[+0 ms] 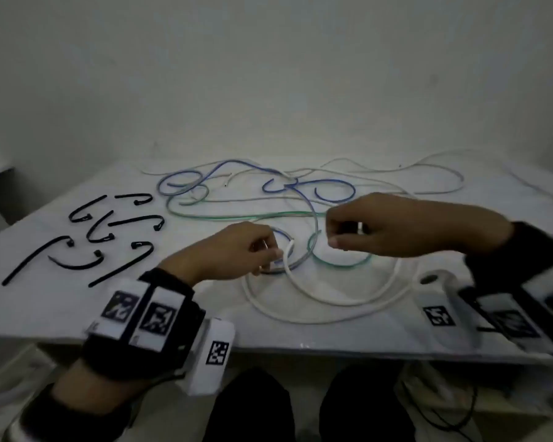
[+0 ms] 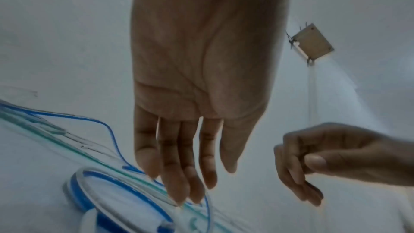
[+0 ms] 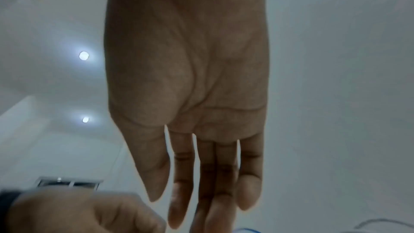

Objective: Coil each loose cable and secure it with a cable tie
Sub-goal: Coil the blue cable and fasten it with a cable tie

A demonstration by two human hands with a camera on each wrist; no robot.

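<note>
Several loose cables (image 1: 268,186), blue, white and green, lie tangled across the white table (image 1: 77,314). A small blue-and-white coil (image 1: 292,260) (image 2: 107,180) sits near the front middle, inside a wide white cable loop (image 1: 332,303) and next to a green cable (image 1: 342,264). My left hand (image 1: 268,250) (image 2: 208,183) reaches down with fairly straight fingers, the tips touching the coil's strands. My right hand (image 1: 336,237) (image 2: 309,174) (image 3: 201,210) hovers just right of it, fingers loosely bent, thumb against the index finger, nothing visible in it.
Several black cable ties (image 1: 109,231) lie spread on the left part of the table. A pale wall (image 1: 268,74) stands right behind the table. The front table edge (image 1: 300,349) runs just above my knees.
</note>
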